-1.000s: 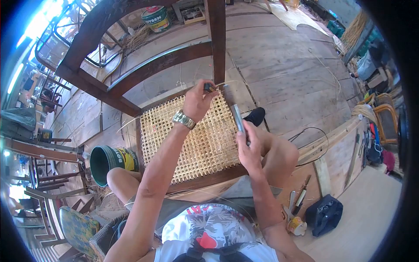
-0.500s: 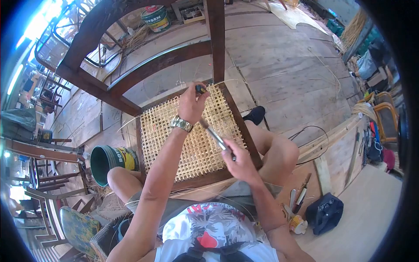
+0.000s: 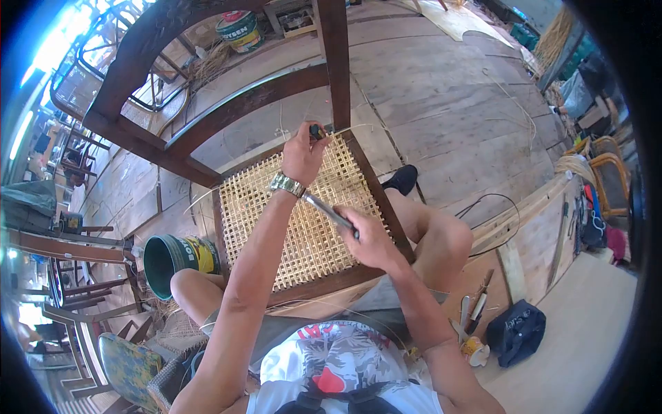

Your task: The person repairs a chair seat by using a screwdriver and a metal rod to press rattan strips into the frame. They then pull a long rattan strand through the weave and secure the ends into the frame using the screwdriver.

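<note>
My left hand [image 3: 302, 157], with a metal watch [image 3: 286, 184] on its wrist, is closed around a short dark-handled tool [image 3: 316, 131] at the back right corner of the chair seat. That tool's lower end is hidden by the fingers. My right hand [image 3: 370, 241] grips the handle of a hammer [image 3: 331, 211] with a metal shaft. Its far end passes out of sight at my left wrist. Beneath both hands lies the woven cane seat [image 3: 303, 248], set in the dark wooden frame of the chair [image 3: 338, 76]. Loose cane strands stick out at the seat's edges.
A green bucket [image 3: 162, 265] lies on its side left of the seat. On the right are a dark cap [image 3: 517, 334], hand tools [image 3: 477, 307] and a small yellow-and-white cup [image 3: 476, 352]. A paint pail [image 3: 239, 31] stands beyond the backrest. Other chair frames crowd the left.
My right hand has moved slightly up and left, bringing the hammer shaft closer to my left wrist. My left hand stays at the corner. The whole view has shifted a little.
</note>
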Demonstrator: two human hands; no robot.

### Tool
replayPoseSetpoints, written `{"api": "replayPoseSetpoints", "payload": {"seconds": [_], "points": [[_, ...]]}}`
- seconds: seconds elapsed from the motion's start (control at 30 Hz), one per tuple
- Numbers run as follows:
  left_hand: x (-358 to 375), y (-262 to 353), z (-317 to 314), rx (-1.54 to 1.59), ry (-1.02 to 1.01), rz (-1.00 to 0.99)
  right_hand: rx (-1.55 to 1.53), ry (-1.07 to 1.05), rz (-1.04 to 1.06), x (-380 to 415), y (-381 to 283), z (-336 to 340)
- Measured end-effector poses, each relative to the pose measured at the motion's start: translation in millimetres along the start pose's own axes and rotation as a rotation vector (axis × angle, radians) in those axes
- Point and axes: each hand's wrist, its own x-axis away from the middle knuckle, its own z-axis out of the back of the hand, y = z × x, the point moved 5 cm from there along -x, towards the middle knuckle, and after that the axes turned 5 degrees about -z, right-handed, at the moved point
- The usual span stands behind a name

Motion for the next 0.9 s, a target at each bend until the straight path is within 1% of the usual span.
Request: {"api": "replayPoseSetpoints", "payload": {"seconds": [0.03,0.1,0.13,0.17,0.23,0.27,0.3,0.37,0.4,0.47,0.5,0.6,0.63,0.7,0.73,0.77,0.83,0.87,0.9], "points": [[1,2,0,0.001,-0.005,0.001,-0.002,0.002,-0.004,-2,4,-3],[-1,10,8,0.0,0.046,-0.038,-0.116,0.387,-0.126,-5,12,8],[-4,14,11,-0.002,0.047,-0.041,-0.09,0.354,-0.13,-4,16,7],[-5,16,14,-0.009,0.049,-0.001,-0.093,0.352,-0.132,0,15,6],[-4,14,14,-0.01,0.055,0.041,-0.059,0.266,-0.072,7,5,4],[-6,12,13,-0.006,0.068,0.023,-0.059,0.296,-0.029,9,7,2],[-6,11,12,-0.003,0.079,0.005,-0.058,0.298,-0.031,9,5,4],[-4,13,8,-0.025,0.08,-0.026,-0.125,0.296,-0.177,13,6,10],[-5,18,9,-0.05,0.092,-0.058,-0.124,0.302,-0.176,14,3,13],[-4,23,11,-0.033,0.071,-0.056,-0.199,0.443,-0.199,19,3,22],[-1,25,13,-0.024,0.048,-0.049,-0.2,0.44,-0.2,20,5,24],[8,26,17,0.016,-0.002,-0.019,-0.215,0.565,-0.211,25,16,42],[12,28,19,0.015,-0.004,-0.021,-0.217,0.567,-0.211,27,16,44],[18,31,20,-0.042,-0.069,0.028,-0.118,0.556,-0.191,32,13,47],[18,31,19,-0.04,-0.071,0.025,-0.119,0.494,-0.197,36,8,46],[19,30,19,-0.066,-0.059,0.027,-0.119,0.497,-0.198,41,1,47],[20,29,19,-0.091,-0.048,0.026,-0.086,0.234,-0.176,44,-11,35],[19,30,18,-0.072,-0.042,0.011,-0.068,0.165,-0.121,43,-16,28],[16,31,17,-0.052,-0.038,-0.009,-0.069,0.173,-0.121,41,-18,26]]}}
